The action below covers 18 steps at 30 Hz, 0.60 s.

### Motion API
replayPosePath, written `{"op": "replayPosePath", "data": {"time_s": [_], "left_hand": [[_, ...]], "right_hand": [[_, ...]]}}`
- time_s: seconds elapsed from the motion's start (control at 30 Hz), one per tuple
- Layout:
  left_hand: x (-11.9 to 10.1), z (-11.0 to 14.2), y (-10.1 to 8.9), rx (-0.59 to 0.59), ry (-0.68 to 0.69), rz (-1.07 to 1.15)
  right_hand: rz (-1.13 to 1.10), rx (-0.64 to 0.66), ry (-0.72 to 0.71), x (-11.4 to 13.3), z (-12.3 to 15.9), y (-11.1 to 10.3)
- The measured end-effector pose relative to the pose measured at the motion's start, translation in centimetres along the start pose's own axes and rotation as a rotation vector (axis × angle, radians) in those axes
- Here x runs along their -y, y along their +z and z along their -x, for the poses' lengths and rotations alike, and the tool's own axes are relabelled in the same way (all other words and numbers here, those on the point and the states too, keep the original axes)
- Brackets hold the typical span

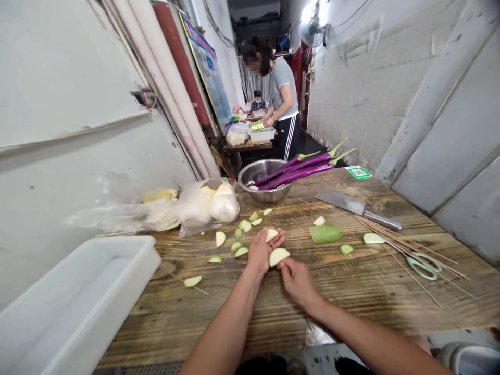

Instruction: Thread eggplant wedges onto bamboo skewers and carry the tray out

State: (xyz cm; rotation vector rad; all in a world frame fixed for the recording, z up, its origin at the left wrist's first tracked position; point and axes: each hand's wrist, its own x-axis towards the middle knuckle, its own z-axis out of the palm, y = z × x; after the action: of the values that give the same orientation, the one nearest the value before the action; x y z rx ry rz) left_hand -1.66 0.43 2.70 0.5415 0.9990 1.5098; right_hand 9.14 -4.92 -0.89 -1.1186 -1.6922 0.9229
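Observation:
My left hand (261, 252) is in the middle of the table with its palm turned up and fingers curled around a pale half-round zucchini slice (272, 235). Just in front of it, my right hand (299, 281) pinches at the lower edge of a larger half-round slice (279, 256). A thin stick, seemingly a skewer, shows faintly between the two slices; most of it is hidden. Several cut slices (221, 239) lie loose to the left of my hands. To the right rests a thicker piece of zucchini (326, 234), scored into slices, with a small slice (346, 250) beside it.
A cleaver (344, 202), bamboo skewers (414, 242) and scissors (424, 265) lie at right. Eggplants (300, 169) stick out of a steel bowl (265, 195). Plastic bags (209, 205) and a white tray (128, 250) stand left. A co-worker (283, 88) bends over another table behind.

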Motion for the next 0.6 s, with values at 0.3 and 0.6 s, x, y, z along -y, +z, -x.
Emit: {"op": "replayPosePath", "data": {"time_s": [0.3, 0.6], "left_hand": [[0.2, 0.3, 0.1, 0.0, -0.012, 0.003], [0.8, 1.2, 0.6, 0.037, -0.014, -0.074]], "right_hand": [[-0.039, -0.005, 0.001, -0.1, 0.0, 0.1], [-0.017, -0.041, -0.045, -0.4, -0.4, -0.1]]}}
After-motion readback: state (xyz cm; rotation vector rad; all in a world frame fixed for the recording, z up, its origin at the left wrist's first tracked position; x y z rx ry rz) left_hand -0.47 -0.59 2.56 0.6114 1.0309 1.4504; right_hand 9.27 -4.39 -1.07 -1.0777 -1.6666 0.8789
